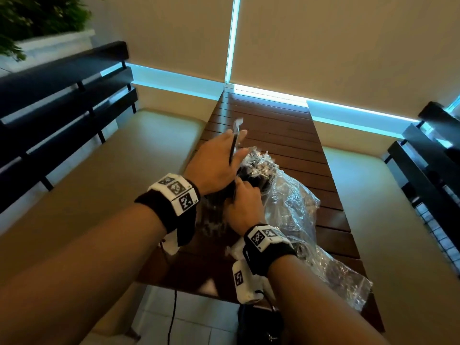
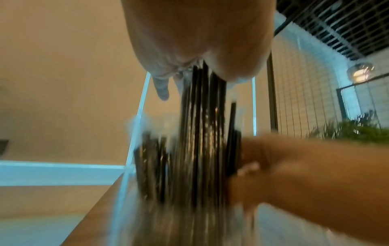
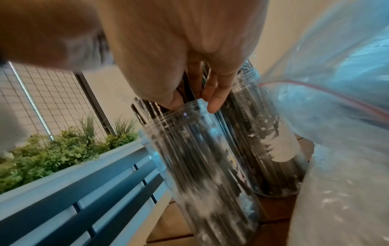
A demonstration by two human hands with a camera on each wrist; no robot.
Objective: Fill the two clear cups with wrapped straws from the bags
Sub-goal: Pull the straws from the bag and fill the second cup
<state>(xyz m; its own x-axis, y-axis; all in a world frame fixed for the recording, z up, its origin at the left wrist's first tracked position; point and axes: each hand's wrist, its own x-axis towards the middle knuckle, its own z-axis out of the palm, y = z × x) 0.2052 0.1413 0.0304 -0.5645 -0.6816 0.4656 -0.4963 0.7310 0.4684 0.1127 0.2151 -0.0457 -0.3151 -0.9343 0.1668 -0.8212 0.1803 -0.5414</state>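
While my right hand (image 1: 242, 207) sits closest to me at the near cup (image 3: 202, 166), its fingers (image 3: 214, 101) reach down onto the rim among the black straws (image 3: 189, 146) packed in there, pretty much straight, not clearly wrapped round anything. That cup is tilted and crammed full. Just behind it stands the second cup (image 3: 271, 159), upright, also stuffed with straws, with a white print on its side. To the right, touching both, a clear bag (image 1: 311, 235) lies crumpled along the table (image 1: 281, 125); I can see dark straws through the plastic but can't tell how many are left. My left hand (image 1: 219, 160) is further out and higher, fingers closed on a bundle of wrapped straws (image 2: 202, 116) pointing down toward the cup. In the head view my hands hide most of both cups, and both wrist views are smeared, so the cup bottoms and wrapper ends are mush.
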